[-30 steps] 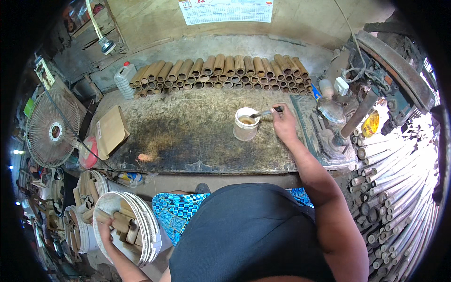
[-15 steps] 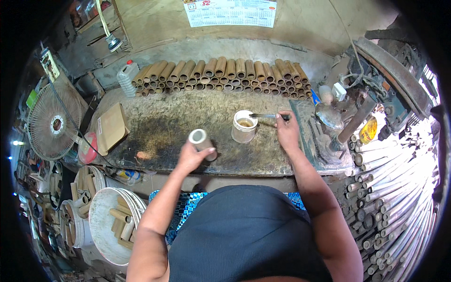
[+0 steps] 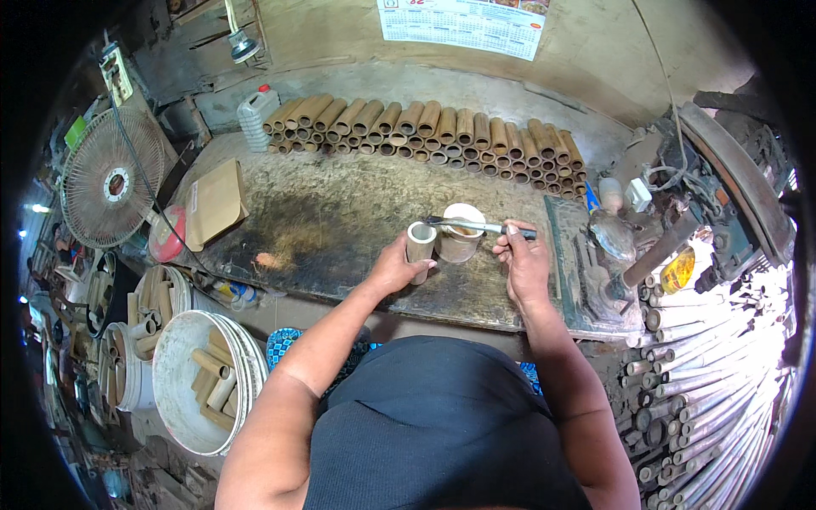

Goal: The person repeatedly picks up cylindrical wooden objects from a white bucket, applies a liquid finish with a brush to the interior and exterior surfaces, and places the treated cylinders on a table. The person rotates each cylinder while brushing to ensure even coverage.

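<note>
1. The step in hand looks like bringing the brush to the tube; the next move would call for a steady tube and a controlled tip — whether bristles touch the rim, I cannot tell.
2. Left hand: fingers clamped around the tube below its open mouth, near the workbench's front edge.
3. Right hand: fingers pinched together on the brush handle — tip leftward, across the cup.

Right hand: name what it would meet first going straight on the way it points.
The right hand would likely meet the stacked brown tubes across the bench, though its height is unclear.
</note>
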`<state>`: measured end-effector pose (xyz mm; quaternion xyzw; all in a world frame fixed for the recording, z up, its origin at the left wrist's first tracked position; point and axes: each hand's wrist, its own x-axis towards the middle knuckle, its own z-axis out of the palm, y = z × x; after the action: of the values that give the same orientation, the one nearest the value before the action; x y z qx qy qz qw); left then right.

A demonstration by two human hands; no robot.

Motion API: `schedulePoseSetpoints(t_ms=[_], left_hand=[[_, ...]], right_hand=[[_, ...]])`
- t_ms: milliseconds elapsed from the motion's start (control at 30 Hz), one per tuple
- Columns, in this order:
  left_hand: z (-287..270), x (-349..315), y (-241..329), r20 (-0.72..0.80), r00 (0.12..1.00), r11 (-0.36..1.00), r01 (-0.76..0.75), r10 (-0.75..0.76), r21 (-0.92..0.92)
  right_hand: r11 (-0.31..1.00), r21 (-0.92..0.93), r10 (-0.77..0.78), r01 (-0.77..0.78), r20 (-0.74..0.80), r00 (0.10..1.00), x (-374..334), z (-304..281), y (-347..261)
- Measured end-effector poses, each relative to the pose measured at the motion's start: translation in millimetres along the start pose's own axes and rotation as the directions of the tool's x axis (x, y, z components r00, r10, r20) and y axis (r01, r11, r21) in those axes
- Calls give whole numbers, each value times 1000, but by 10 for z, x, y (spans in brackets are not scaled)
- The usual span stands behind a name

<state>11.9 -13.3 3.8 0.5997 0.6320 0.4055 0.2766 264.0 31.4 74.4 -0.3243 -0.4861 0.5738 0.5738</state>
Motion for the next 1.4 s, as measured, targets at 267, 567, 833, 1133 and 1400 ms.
schedulePoseSetpoints(t_ms=[267,567,833,1133,1400], left_hand=[[-31,3,25,37,999,1000,28,-28,-3],[-111,79,-48,127,991,999,45,-47,18],[-167,144,-151,212,977,999,14,-6,-37],[-191,150,-162,207,977,998,-55,55,-5],[-176,159,-186,208,976,998,-67,65,2]], right_hand=[[996,1,88,-88,107,990,65,52,51],[981,9,182,-191,275,944,170,-81,-33],[968,-23,240,-249,365,900,307,-149,-126],[978,61,169,-201,342,924,452,-305,-163],[979,41,183,-202,275,944,493,-284,-21]])
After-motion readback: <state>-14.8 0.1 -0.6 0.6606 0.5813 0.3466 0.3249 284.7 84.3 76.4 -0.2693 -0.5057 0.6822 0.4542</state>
